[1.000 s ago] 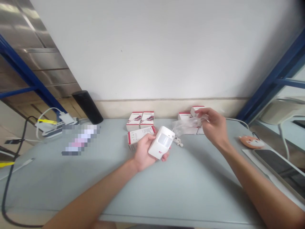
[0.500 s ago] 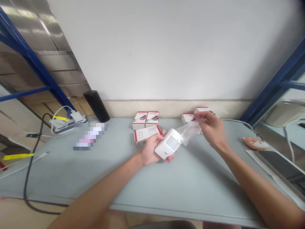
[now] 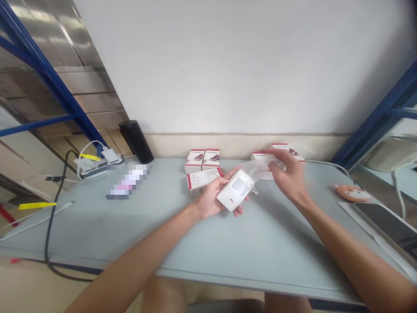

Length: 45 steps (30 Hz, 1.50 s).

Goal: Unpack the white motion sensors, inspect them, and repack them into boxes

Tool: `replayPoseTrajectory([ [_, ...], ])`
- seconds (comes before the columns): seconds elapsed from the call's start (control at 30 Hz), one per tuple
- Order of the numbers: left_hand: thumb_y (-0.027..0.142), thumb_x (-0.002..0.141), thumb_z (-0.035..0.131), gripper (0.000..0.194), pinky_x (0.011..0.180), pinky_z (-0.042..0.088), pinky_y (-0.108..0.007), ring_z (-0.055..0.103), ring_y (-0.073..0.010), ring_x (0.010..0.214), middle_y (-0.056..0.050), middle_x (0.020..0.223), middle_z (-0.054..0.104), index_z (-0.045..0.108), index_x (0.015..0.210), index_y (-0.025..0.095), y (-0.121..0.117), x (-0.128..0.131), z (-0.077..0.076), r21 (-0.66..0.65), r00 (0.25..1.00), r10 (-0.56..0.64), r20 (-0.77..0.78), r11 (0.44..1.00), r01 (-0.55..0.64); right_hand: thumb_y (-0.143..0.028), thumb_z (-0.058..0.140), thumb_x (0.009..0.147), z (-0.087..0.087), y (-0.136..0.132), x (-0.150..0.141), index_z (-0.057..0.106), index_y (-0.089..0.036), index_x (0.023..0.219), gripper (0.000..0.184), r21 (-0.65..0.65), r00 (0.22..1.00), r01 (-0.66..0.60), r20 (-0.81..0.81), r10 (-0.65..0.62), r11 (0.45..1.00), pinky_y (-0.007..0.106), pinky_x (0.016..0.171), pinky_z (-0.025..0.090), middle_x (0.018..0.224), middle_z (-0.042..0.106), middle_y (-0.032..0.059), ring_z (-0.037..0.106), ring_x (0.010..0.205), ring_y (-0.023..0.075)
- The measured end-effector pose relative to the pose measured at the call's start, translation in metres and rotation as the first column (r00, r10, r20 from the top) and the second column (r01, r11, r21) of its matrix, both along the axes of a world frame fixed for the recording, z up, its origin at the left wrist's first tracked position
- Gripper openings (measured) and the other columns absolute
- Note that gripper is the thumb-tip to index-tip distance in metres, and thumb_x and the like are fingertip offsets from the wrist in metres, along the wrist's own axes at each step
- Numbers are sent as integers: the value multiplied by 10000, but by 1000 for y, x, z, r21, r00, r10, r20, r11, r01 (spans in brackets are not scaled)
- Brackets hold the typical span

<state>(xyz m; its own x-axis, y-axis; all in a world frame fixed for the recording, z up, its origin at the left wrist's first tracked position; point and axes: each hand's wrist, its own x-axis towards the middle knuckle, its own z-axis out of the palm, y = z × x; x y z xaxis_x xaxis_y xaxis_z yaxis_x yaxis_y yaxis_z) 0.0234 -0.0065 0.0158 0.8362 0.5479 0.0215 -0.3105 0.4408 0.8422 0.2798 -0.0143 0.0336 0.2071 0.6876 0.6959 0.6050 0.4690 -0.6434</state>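
Note:
My left hand (image 3: 211, 198) is wrapped round a white motion sensor (image 3: 236, 190), its window facing up toward me. To the right, my right hand (image 3: 288, 174) pinches a clear plastic bag (image 3: 257, 167), which stretches across to the sensor's top end. Whether the bag still covers part of the sensor I cannot tell. A small white bracket (image 3: 254, 191) lies on the table just past the sensor, partly hidden by it. Beyond my left hand lies a red and white box (image 3: 198, 181), with two similar boxes (image 3: 202, 161) behind it.
More red and white boxes (image 3: 279, 148) stand by the wall behind my right hand. On the left are a black cylinder (image 3: 137, 141), a power strip (image 3: 102, 167) with cables and a blurred-out phone (image 3: 128, 181). An orange animal-faced case (image 3: 352, 192) and a dark phone (image 3: 387, 226) lie right.
The view has swung left, so things sit farther right in it. My left hand still holds the sensor; my right hand has kept its hold on the bag at the sensor's top end.

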Motion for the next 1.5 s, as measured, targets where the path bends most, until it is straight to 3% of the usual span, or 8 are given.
replayPoseTrajectory([
  [0.2,410,1028,441,822,664,574,-395,795,-325,761,-126,1055,778,28,1732,321,-1,2,-3,39,995,102,12,994,-103,-237,610,1003,0,-8,-20,737,-280,1177,220,247,964,6,254,-71,969,504,1055,542,1257,689,121,662,1231,307],
  [0.33,471,1069,456,810,705,588,-404,805,-301,777,-99,1100,772,-18,1723,400,0,4,-7,62,982,189,4,980,-189,-235,534,1065,-7,-14,-32,741,-286,1168,236,26,877,-245,433,210,969,386,836,586,1111,734,83,724,974,235],
  [0.4,498,1077,467,799,723,588,-403,806,-290,790,-97,1122,771,1,1721,417,-1,4,-7,74,974,228,-7,971,-227,-249,503,1082,-11,-15,-36,726,-283,1220,265,-71,854,-275,439,278,959,359,771,574,1134,738,83,729,931,221],
  [0.73,481,1046,595,698,943,559,-436,772,-245,1042,-31,1582,581,264,1657,541,-6,8,-1,79,914,401,-65,915,-396,-392,571,1048,-8,-17,-43,702,-277,1244,262,-170,937,-326,75,342,930,388,834,581,1085,747,66,725,910,225],
  [1.07,477,951,734,554,861,581,-397,778,-234,935,-41,1293,684,398,1378,365,-17,11,2,247,853,507,-126,849,-468,-657,632,945,5,-18,-47,542,-246,1188,486,-371,864,-443,-420,278,816,341,708,547,901,683,9,681,800,200],
  [1.2,463,940,716,527,864,571,-408,779,-240,900,-27,1187,699,337,1279,326,-20,11,-1,256,877,460,-140,872,-417,-696,660,915,1,-18,-45,419,-267,1045,509,-436,861,-452,-442,252,779,287,594,456,857,572,-51,551,651,128],
  [1.33,469,917,674,585,842,551,-411,763,-256,896,-46,1212,685,341,1373,320,-18,12,-7,239,878,464,-123,872,-427,-703,674,912,-1,-19,-39,378,-274,1053,540,-458,869,-470,-389,305,755,273,606,448,983,552,-39,508,677,102],
  [1.5,335,856,749,860,974,457,-363,699,-236,1065,-40,1264,717,270,1570,343,-13,12,-11,251,885,462,-58,865,-435,-683,678,930,-1,-16,-26,362,-299,1327,636,-511,828,-560,-360,430,651,300,640,510,1177,632,34,580,733,130],
])
